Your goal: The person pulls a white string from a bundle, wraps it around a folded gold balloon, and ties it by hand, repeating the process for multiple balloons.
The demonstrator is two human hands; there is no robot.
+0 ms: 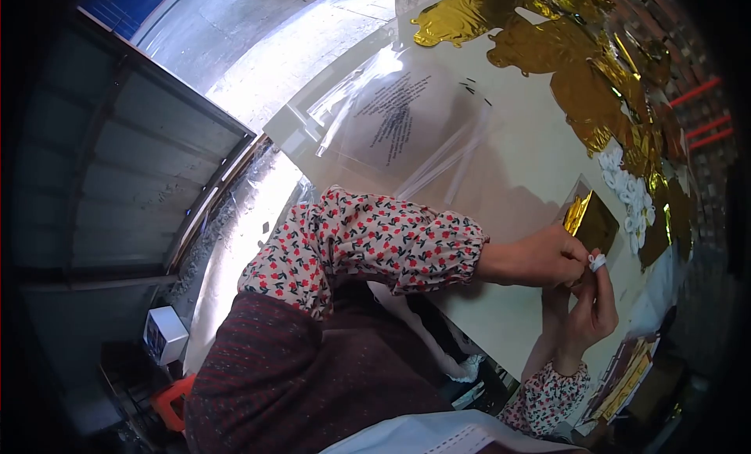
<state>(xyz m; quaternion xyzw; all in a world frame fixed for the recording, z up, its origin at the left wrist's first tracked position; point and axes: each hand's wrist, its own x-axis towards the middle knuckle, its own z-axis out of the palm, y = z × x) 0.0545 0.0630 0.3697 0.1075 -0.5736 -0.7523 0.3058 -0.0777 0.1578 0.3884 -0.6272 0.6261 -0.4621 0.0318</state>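
My left hand [540, 257] reaches in from the left with its fingers closed in a pinch. Just beside it, my right hand [592, 317] comes up from the lower right, thumb and fingers together. A small white coiled ribbon or string [597, 262] sits at the meeting fingertips of both hands. Directly beyond the fingers lies a folded gold foil piece [596, 225] on a clear plastic bag, partly covered by my left hand. Several similar white coils [626, 192] are heaped a little farther right.
Flat gold foil balloons [540, 43] spread along the table's far right side. A clear bag with printed text [391, 121] and thin white strips [450, 160] lie on the pale tabletop [512, 125]. A white box [165, 335] and a red stool [172, 403] stand lower left.
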